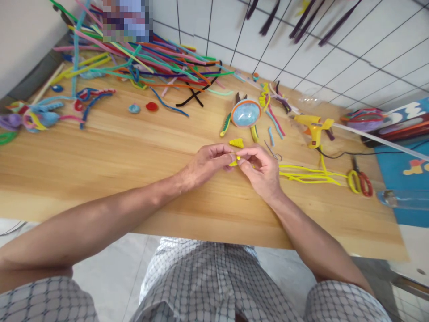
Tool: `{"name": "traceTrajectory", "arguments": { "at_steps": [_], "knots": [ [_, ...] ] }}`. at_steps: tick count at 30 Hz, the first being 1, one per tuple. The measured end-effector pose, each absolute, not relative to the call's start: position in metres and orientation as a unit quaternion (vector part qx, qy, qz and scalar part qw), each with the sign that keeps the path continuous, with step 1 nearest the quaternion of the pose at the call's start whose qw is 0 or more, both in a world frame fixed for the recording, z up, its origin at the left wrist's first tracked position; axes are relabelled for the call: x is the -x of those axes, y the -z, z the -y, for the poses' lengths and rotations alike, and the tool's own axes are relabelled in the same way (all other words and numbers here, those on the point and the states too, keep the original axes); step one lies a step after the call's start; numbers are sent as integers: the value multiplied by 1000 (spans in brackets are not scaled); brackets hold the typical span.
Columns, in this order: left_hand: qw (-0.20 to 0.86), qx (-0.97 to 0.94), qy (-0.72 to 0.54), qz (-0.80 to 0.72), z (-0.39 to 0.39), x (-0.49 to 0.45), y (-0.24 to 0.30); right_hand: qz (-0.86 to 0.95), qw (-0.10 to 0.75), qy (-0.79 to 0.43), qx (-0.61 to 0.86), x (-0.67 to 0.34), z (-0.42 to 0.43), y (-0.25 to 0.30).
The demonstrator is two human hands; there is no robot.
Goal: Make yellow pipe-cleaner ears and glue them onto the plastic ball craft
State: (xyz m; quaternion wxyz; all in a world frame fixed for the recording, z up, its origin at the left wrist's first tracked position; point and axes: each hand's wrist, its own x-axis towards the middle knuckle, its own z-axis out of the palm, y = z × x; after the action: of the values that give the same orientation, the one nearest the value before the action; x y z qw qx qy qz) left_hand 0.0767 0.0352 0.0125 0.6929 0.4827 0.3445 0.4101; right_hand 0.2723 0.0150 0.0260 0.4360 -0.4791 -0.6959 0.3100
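Over the table's middle, my left hand [216,162] and my right hand [259,170] meet, fingertips pinched on a small yellow pipe cleaner piece [233,163]. Fingers cover much of it, so its full shape is hidden. Just beyond them lies a yellow coiled cone [236,142]. Farther back are a round tape-like dish with a pale blue inside and orange rim [246,113] and green-handled pliers [225,125]. To the right of my right hand lie yellow pipe cleaners [310,174] and small thin scissors [274,152].
A yellow glue gun [314,129] with a black cord and larger scissors [359,181] with yellow and red handles lie on the right. A clear bottle [404,198] is near the right edge. Many coloured pipe cleaners [150,58] pile up at the back left, against the tiled wall.
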Motion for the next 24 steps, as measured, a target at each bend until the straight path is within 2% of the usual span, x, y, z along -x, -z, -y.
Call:
{"name": "traceTrajectory", "arguments": {
  "at_steps": [9,17,24],
  "knots": [
    [672,-522,-424,-311,-31,-79,-17,668,479,-297,487,-269,-15,-21],
    [638,-554,-435,-311,-32,-78,-14,675,451,-309,496,-272,-15,-28],
    [661,-537,-428,-303,-36,-78,-9,685,449,-316,478,-273,-16,-31]
  ]
}}
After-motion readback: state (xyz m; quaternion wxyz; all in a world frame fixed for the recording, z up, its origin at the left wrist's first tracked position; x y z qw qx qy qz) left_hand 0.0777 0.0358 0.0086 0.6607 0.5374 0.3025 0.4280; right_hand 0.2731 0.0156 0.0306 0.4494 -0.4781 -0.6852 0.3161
